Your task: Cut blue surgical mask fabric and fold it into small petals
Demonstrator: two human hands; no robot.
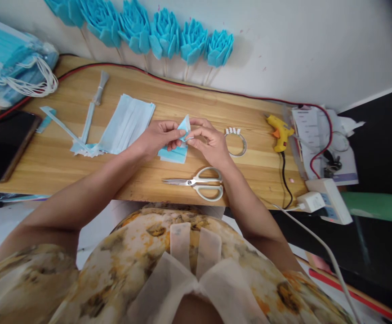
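Note:
Between my two hands is a small folded piece of blue mask fabric [184, 125], its pointed tip upward. My left hand [160, 137] pinches it from the left with thumb and fingers. From the right, the fingertips of my right hand [209, 140] close on its lower edge. Under the hands lies a flat blue fabric piece [174, 155] on the table. White-handled scissors [194, 182] rest just in front, blades pointing left. Left of my hands is a stack of blue mask sheets [128, 121]. A roll of tape [245, 145] with cut white strips on its rim lies to the right.
Blue fabric roses [164, 33] on sticks line the wall. A yellow glue gun [278, 132] and a power strip [331, 202] are at right. At left are a phone [9, 144], bagged masks [10, 63] and cut strips [87, 123]. A red-black cable [169, 80] runs along the back.

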